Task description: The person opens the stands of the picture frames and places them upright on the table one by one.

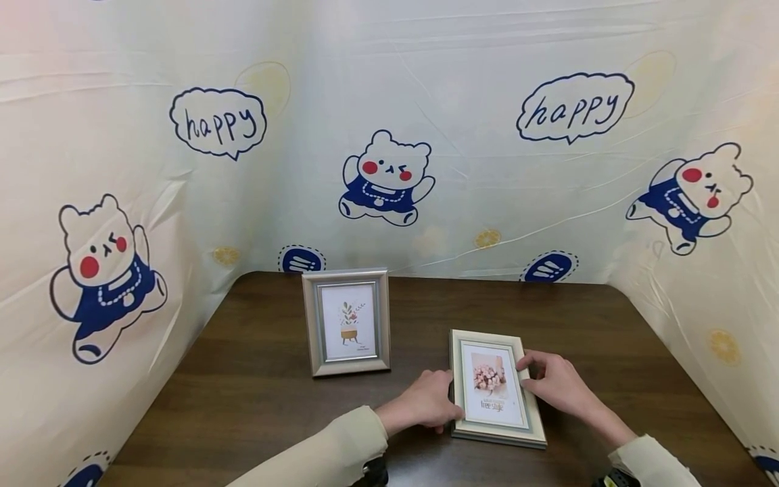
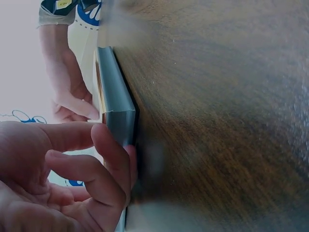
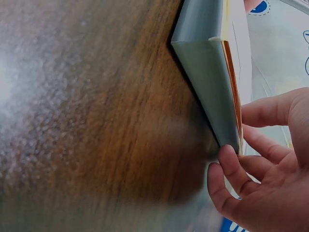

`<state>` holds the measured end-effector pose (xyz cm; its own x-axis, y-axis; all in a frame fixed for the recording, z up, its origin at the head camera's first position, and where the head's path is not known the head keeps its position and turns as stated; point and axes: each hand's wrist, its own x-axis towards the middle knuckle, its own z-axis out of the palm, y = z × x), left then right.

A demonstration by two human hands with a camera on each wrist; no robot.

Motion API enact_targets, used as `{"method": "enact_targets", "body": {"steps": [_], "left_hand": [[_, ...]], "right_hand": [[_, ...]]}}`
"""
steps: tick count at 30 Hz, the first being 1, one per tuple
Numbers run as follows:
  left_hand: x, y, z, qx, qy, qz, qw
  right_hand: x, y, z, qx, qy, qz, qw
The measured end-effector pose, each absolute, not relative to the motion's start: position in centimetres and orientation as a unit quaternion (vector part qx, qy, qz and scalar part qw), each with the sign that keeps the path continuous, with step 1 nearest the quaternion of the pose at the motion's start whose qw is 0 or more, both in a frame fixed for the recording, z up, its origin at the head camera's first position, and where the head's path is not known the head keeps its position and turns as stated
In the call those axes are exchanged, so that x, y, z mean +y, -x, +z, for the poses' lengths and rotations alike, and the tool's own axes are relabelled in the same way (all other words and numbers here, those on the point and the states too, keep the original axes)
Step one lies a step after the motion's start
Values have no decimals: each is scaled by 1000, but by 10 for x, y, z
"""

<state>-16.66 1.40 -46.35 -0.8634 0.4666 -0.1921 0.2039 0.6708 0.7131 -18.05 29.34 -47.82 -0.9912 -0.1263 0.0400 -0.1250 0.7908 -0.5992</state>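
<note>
A cream picture frame (image 1: pixel 499 433) with a pink flower print lies face up and slightly turned on the table, between the two hands. My left hand (image 1: pixel 429 399) grips its left edge, thumb at the front rim and fingers curled along the side. On the opposite edge, my right hand (image 1: pixel 556 382) holds the frame between thumb and fingers. Up close in the left wrist view, the thick grey side (image 2: pixel 118 89) of the frame shows, with the left fingers bent around its corner. The right wrist view has the right fingertips (image 3: pixel 228 153) against the frame's side.
A second picture frame (image 1: pixel 382 325), silver-beige with a potted plant print, stands upright to the left and farther back. Dark brown wood covers the table (image 1: pixel 243 399). A pale curtain (image 1: pixel 462 223) with cartoon bears hangs behind the table and at both sides.
</note>
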Motion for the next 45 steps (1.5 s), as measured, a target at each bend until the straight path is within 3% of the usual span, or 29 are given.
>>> {"method": "enact_targets", "body": {"steps": [19,45], "left_hand": [[13,168,-461,897,-177,359,189],[14,167,-464,882,-161,408,174]], "right_hand": [[295,180,-477,942,62,-329,29],[297,178,-476,944,57,-325,5]]}}
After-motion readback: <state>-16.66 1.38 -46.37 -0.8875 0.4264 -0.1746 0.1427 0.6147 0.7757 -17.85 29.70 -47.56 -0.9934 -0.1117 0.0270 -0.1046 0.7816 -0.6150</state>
